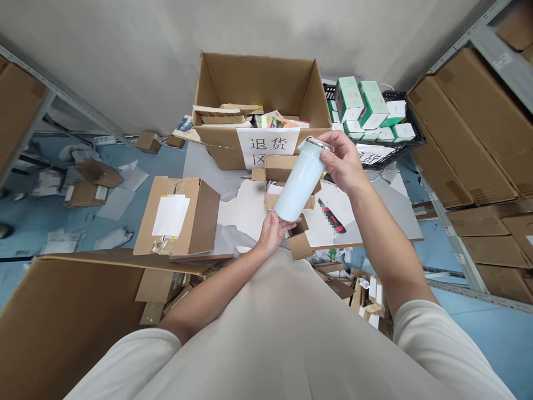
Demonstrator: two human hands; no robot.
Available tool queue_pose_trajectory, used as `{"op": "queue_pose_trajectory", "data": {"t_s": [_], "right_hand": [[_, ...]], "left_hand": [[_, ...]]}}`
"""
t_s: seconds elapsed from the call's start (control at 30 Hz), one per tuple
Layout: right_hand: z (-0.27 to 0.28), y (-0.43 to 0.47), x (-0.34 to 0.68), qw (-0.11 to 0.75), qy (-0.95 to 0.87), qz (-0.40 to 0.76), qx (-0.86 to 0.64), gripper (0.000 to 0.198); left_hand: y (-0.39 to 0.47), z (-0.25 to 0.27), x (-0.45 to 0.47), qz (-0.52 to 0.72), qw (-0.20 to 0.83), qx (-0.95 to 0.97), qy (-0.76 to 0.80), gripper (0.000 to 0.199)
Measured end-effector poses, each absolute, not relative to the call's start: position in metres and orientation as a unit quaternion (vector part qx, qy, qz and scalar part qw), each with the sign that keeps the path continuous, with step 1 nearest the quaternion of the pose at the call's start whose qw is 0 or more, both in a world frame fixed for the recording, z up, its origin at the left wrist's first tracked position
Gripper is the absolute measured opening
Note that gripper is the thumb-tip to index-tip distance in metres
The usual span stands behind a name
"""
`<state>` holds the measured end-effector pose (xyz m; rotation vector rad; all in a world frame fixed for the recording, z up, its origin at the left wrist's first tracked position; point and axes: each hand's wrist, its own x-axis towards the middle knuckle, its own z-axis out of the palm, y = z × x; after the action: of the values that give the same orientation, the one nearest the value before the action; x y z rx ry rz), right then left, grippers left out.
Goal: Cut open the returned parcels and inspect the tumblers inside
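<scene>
A pale blue insulated bottle (pixel 297 182) with a silver rim at its top is held tilted in front of me, its top leaning to the right. My right hand (pixel 342 158) grips it near the rim, thumb and fingers around the top. Under its base, the fingers of my left hand (pixel 272 230) are closed on the lower end. Behind and below the bottle, a small open cardboard box (pixel 270 165) lies on the table with its flaps spread, partly hidden by the bottle. A red and black utility knife (pixel 332 215) rests on the table to the right.
A large open carton (pixel 220 147) with books stands at the back. Beside it, a black crate (pixel 410 145) holds several green-and-white boxes. A closed carton (pixel 204 216) sits on the table's left; a big open box (pixel 79 300) is at lower left. Shelves with cartons (pixel 470 133) line the right.
</scene>
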<state>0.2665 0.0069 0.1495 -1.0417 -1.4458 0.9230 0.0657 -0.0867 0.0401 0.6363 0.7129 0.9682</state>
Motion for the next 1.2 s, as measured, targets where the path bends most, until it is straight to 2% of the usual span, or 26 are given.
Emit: {"op": "queue_pose_trajectory", "data": {"t_s": [0.23,0.43,0.53,0.7,0.83,0.9,0.97,1.1,1.13,1.2], "right_hand": [[0.159,0.004,0.266,0.539,-0.608,0.395,-0.429,0.057],[0.164,0.001,0.262,0.539,-0.587,0.441,-0.414,0.048],[0.158,0.003,0.262,0.546,-0.577,0.438,-0.421,0.045],[0.155,0.004,0.265,0.556,-0.584,0.414,-0.421,0.045],[0.156,-0.005,0.269,0.520,-0.607,0.424,-0.426,0.053],[0.149,-0.017,0.271,0.520,-0.621,0.386,-0.442,0.053],[0.135,-0.034,0.272,0.536,-0.626,0.320,-0.468,0.051],[0.093,-0.081,0.276,0.548,-0.607,0.218,-0.533,0.043],[0.083,-0.093,0.277,0.540,-0.604,0.206,-0.549,0.042],[0.067,-0.114,0.276,0.513,-0.609,0.193,-0.573,0.040]], "left_hand": [[-0.083,0.043,0.064,0.437,0.784,0.317,0.307,0.081],[-0.083,0.044,0.064,0.388,0.823,0.278,0.309,0.095],[-0.083,0.045,0.064,0.390,0.825,0.263,0.314,0.089],[-0.079,0.049,0.065,0.428,0.810,0.240,0.322,0.062],[-0.076,0.036,0.061,0.385,0.824,0.264,0.320,0.071],[-0.073,0.023,0.054,0.393,0.784,0.326,0.353,0.076],[-0.070,0.009,0.045,0.401,0.693,0.453,0.392,0.080],[-0.070,-0.018,0.040,0.297,0.518,0.692,0.406,0.113],[-0.071,-0.023,0.043,0.268,0.498,0.717,0.406,0.115],[-0.074,-0.032,0.051,0.237,0.480,0.739,0.408,0.107]]}}
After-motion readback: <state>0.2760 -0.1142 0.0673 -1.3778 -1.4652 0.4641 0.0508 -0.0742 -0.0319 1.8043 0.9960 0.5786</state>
